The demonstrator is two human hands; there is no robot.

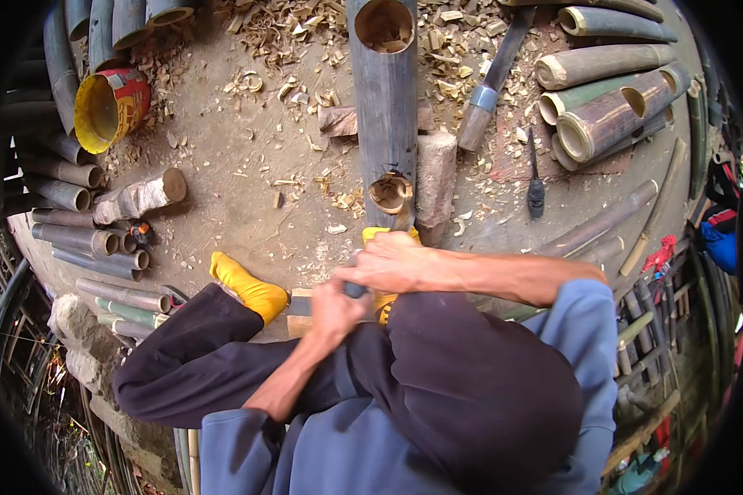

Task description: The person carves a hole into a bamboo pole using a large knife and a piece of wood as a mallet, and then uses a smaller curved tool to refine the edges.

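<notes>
A dark bamboo pole (pixel 384 107) lies straight ahead of me, with a large cut opening at its far part and a smaller one at its near end. Close to that near opening, the blade of a knife (pixel 404 217) shows. My right hand (pixel 395 262) is closed around the knife, its arm reaching in from the right across my raised knee. Just below it, my left hand (pixel 337 312) is closed at the dark handle, whose end shows between the hands. My fingers hide most of the knife. A yellow-socked foot (pixel 385 309) is beneath the hands.
A wooden block (pixel 436 177) stands beside the pole. To its right lie a machete (pixel 495 74) and a thin dark-handled knife (pixel 535 177). Cut bamboo pieces (pixel 615 111) line both sides. At left are a yellow-and-red can (pixel 111 111) and a log (pixel 140 198). Wood shavings (pixel 289 41) litter the ground.
</notes>
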